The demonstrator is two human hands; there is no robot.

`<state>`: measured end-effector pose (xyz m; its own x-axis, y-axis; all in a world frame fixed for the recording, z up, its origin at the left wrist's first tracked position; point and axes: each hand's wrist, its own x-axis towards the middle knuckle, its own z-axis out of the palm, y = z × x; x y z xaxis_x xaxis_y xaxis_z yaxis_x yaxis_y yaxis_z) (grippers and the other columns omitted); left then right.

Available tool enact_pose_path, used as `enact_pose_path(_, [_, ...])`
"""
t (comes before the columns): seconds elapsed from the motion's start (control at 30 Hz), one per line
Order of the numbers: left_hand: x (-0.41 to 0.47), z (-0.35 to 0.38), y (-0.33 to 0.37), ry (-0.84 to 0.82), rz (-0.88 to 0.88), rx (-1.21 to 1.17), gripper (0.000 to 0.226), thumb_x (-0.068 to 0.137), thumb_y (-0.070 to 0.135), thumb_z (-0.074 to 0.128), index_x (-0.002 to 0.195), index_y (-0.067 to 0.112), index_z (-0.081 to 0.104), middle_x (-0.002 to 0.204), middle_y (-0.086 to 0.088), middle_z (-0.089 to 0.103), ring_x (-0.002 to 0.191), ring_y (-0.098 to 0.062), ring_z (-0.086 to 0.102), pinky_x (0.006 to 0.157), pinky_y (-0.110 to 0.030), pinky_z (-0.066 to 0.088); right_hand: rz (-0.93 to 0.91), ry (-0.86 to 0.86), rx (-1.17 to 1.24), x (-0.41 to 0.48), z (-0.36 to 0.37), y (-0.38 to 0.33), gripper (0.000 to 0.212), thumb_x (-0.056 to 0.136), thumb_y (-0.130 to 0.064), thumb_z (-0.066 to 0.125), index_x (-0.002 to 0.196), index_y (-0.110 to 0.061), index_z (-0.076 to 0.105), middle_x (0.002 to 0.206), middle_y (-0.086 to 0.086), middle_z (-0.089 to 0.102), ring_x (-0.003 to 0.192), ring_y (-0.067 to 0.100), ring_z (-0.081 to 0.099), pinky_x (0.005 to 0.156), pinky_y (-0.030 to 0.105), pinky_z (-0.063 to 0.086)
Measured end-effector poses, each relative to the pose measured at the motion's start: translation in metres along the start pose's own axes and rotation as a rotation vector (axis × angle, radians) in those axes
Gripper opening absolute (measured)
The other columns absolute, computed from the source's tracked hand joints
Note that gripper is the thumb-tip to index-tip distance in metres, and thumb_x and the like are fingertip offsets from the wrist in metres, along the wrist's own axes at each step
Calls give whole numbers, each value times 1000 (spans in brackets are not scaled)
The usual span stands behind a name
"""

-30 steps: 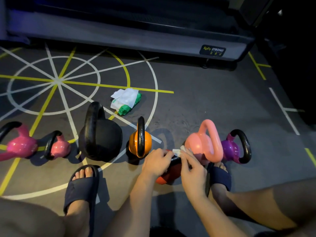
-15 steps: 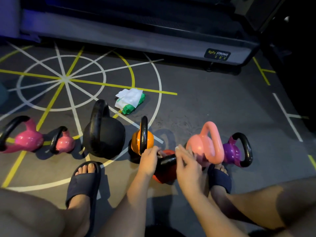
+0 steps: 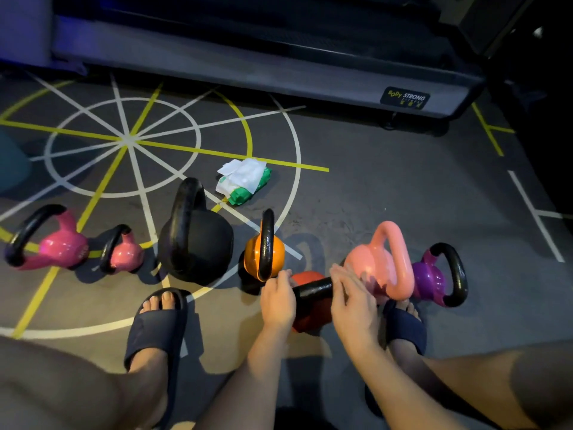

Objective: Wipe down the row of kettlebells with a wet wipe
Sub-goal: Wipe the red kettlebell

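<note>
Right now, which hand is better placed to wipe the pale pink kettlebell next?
Right, probably. The right hand lies on the right end of the handle of the red kettlebell, just beside the pale pink kettlebell. The left hand grips the handle's left end, farther away.
</note>
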<state>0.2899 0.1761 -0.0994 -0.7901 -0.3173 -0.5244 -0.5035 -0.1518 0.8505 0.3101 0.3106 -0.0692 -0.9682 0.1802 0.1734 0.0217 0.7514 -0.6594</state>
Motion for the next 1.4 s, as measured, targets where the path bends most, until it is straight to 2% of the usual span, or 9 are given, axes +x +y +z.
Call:
enact_pose_path(0.23, [14,-7,-5,-148,-55,-150,47,82,53,46,64,17,70,69,-10,65,79,-29,62,98,-53,45,-365,-165,-129,-12,24,-8,40,101,-21,38,117,-7,72,128,6,68,130,19,56,122,41,18])
enact_pose_path(0.4, [2,-10,-5,-194,51,-11,40,85,44,38,85,24,72,76,-1,63,89,-21,63,94,-43,47,40,-49,-118,10,-8,32,38,101,-33,38,113,-25,74,129,-6,67,141,15,42,122,49,18])
enact_pose_path(0.47, [-2,-11,-6,-215,73,14,37,87,45,37,90,29,70,85,-4,65,94,-21,63,96,-43,47,101,7,-119,8,-6,24,29,102,-22,47,115,-21,73,133,-2,65,143,15,37,120,50,26])
enact_pose_path(0.67, [6,-25,-10,-364,36,62,39,100,45,40,97,29,76,105,-1,73,108,-18,64,95,-33,48,-185,-133,-130,-13,20,-14,43,100,-29,36,120,-15,72,130,0,67,136,16,49,124,31,16])
enact_pose_path(0.87, [4,-36,-18,-371,30,118,44,103,34,35,101,23,77,108,1,72,111,-12,61,94,-29,44,-172,-412,-48,-1,-1,-17,50,97,-16,43,147,-24,48,154,-11,40,148,1,22,123,20,3])
enact_pose_path(1.03, [2,-36,-19,-353,-5,127,44,99,38,36,102,21,77,108,0,71,109,-11,60,86,-23,41,-267,-554,-125,9,-15,4,59,95,7,44,149,-17,45,158,-8,32,148,1,16,125,34,14])
enact_pose_path(1.2, [3,-35,-19,-348,-51,108,54,79,52,38,102,23,77,112,-3,69,110,-17,58,98,-36,41,-309,-383,-254,4,-17,28,47,101,-9,42,144,-27,52,155,-11,29,150,10,18,125,39,7])
enact_pose_path(1.3, [3,-37,-20,-371,-41,120,51,79,54,38,95,24,77,110,-6,69,110,-19,59,97,-36,41,-58,-265,-239,9,-22,35,50,99,-6,39,142,-28,53,153,1,45,146,25,34,120,45,24])
enact_pose_path(1.4, [4,-38,-18,-407,-28,145,49,76,55,40,89,24,76,106,-7,70,106,-19,60,95,-36,42,171,-261,-261,16,-30,32,42,102,-19,40,140,-34,51,125,12,63,117,38,59,96,44,47])
